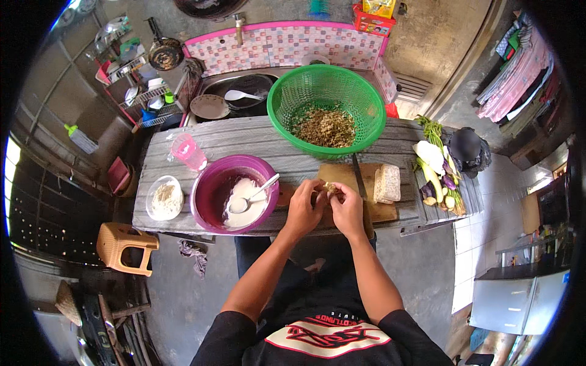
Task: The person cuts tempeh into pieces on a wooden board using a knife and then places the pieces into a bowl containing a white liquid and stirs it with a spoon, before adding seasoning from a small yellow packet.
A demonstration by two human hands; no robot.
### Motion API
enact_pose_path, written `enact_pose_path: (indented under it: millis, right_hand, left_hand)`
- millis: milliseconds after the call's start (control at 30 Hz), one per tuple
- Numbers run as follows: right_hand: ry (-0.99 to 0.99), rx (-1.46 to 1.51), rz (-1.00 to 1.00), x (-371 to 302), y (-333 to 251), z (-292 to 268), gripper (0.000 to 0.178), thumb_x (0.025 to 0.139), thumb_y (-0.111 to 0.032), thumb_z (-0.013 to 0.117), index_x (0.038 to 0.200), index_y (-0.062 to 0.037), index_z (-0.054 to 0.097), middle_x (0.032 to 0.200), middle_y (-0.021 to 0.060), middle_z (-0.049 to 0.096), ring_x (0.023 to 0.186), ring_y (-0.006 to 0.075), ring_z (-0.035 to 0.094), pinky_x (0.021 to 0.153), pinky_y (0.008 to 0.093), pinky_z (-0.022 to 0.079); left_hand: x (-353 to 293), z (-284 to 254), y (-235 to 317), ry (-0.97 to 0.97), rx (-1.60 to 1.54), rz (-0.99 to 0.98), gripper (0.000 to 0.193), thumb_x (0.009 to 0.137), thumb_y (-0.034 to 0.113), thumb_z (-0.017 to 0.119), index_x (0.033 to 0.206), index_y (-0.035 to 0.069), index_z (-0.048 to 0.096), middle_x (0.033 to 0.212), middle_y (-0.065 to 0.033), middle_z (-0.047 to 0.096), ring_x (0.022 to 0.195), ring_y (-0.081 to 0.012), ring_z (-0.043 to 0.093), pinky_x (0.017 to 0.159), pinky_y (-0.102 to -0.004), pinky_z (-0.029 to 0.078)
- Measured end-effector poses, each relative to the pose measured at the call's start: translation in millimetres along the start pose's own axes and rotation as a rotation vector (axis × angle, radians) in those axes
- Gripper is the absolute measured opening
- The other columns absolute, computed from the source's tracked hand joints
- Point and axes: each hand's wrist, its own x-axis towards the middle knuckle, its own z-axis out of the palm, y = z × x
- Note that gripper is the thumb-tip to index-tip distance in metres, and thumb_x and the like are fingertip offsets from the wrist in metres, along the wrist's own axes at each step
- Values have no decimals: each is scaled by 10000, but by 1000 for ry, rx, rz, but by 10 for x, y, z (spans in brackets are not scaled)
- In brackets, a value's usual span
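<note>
Black shirt fabric lies nearest, while both hands pinch a small, uneven, yellowish-brown lump.

Free lane: bare surface upper left of centre, between purple basin and green basket. Obstruction: metal spoon's handle juts over the basin's right rim, toward the hands. Straight up-frame from the hands: blocked by the basket's high wall. Right of the hands: knife, then tempeh block on the cutting board. Second lane: bare strip between tempeh and vegetable pile, right of frame.
</note>
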Motion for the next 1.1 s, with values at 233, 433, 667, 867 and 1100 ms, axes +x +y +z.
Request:
enact_pose_path:
  millis: [233,433,667,867,1100]
  right_hand:
    - [23,19,-101,52,-46,87,245,963,-13,699,1197,59,716,946,178,781,870,292,768,800,392,581]
    - [-23,-218,-139,58,-142,105,275,945,-10,703,1214,47,711,1023,197,759,948,385,744,862,432,578]
    - [24,-433,-277,-32,-418,215,380,925,-71,751,1293,-6,685,1291,169,639,1231,398,619,1043,490,506]
    - [-58,-340,-386,-3,-705,507,405,938,-106,758,1329,-44,671,1274,166,643,1204,404,624,1035,485,518]
    - [-184,-275,-470,112,-707,1029,494,945,-117,749,1408,2,626,1300,205,633,1236,424,621,1057,489,515]
  left_hand:
    - [-50,-87,31,32,151,-22,388,838,-123,658,1202,5,613,1094,-192,663,989,-403,695,872,-442,580]
    - [-241,-257,108,-15,231,-61,434,846,-114,666,1258,10,611,1190,-194,643,1067,-391,683,948,-442,568]
    - [-307,-774,727,-84,254,-87,451,865,-85,702,1300,11,633,1301,-192,622,1206,-378,651,1032,-419,554]
    - [-431,-1459,822,272,458,-17,383,858,-63,728,1230,8,667,1243,-186,671,1216,-392,633,1082,-471,478]
    - [-953,-2124,185,562,754,-329,643,908,25,737,1492,-11,469,1433,-219,544,1301,-381,539,1133,-486,404]
